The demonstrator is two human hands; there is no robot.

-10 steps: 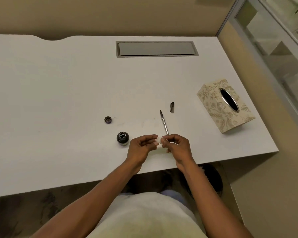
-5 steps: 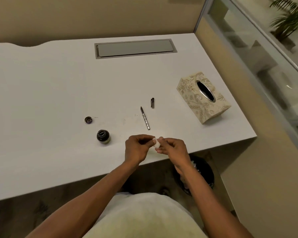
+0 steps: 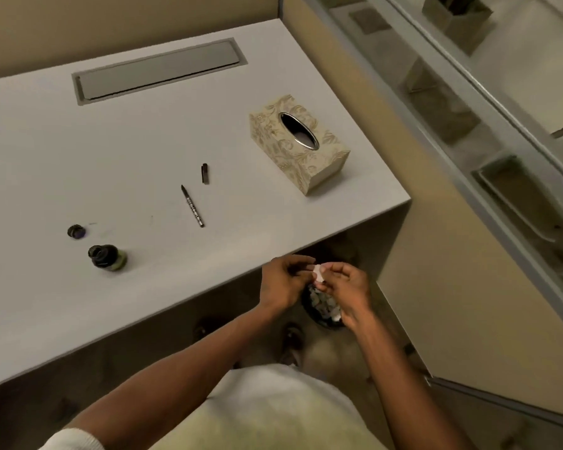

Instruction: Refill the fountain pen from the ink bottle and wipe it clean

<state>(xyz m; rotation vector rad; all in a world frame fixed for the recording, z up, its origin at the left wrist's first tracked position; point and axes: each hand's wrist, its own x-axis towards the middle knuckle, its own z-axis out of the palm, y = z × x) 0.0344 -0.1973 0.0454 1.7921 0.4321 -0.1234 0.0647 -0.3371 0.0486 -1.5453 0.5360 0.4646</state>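
Pinching a small tissue wad [image 3: 319, 275] between both hands' fingers — left hand [image 3: 283, 280], right hand [image 3: 346, 287] — off the surface [image 3: 143, 151] edge, the person leaves the slim, stiff, likely slippery fountain pen [image 3: 193, 206] lying beyond — best grasped mid-barrel.

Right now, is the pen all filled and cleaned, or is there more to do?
Mostly done, it seems. The pen lies on the desk, out of both hands. In hand: left hand and right hand pinch a small tissue wad above the bin. Left: drop it, cap the pen with its cap, close the ink bottle with its lid.
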